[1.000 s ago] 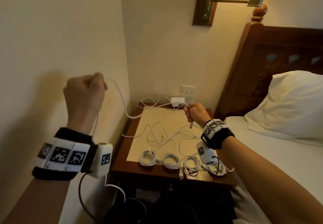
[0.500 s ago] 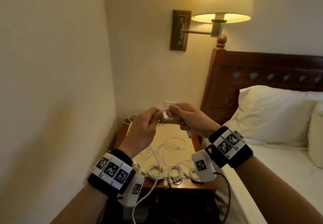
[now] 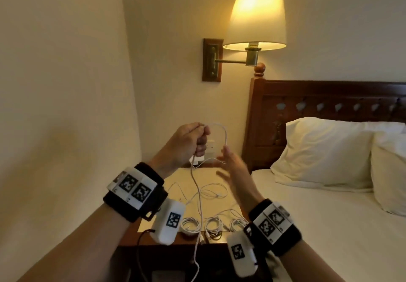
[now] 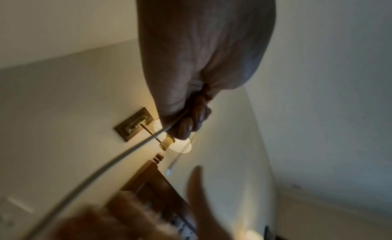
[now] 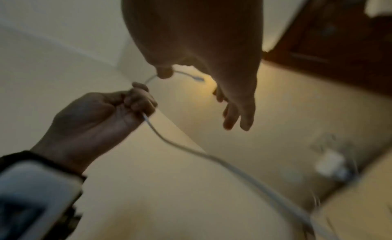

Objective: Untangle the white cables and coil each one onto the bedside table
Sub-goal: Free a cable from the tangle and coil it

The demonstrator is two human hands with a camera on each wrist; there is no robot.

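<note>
My left hand [image 3: 194, 137] is raised above the bedside table [image 3: 128, 239] and grips a white cable [image 3: 198, 196] in a fist. From the fist a short loop [image 3: 223, 131] arches to the right, and the long part hangs down past the table's front edge. The left wrist view shows the cable [image 4: 127, 153] leaving my curled fingers [image 4: 187, 126]. My right hand [image 3: 229, 166] hovers just right of the loop, fingers spread and holding nothing; in the right wrist view [image 5: 235, 114] its thumb is by the cable's free end [image 5: 196, 78]. Loose white cables [image 3: 211, 191] lie tangled on the table's cream mat.
Three coiled white cables [image 3: 190, 224] [image 3: 214, 224] [image 3: 238, 223] lie in a row at the table's front edge. A white charger [image 3: 198, 157] sits at the back by the wall socket. The wall is close on the left, the bed [image 3: 329, 215] and headboard on the right, a lit lamp [image 3: 256, 15] above.
Both hands pinched the cable together half a second ago. My right hand has since let go, opened and dropped lower, while the left keeps the cable with a loop standing out.
</note>
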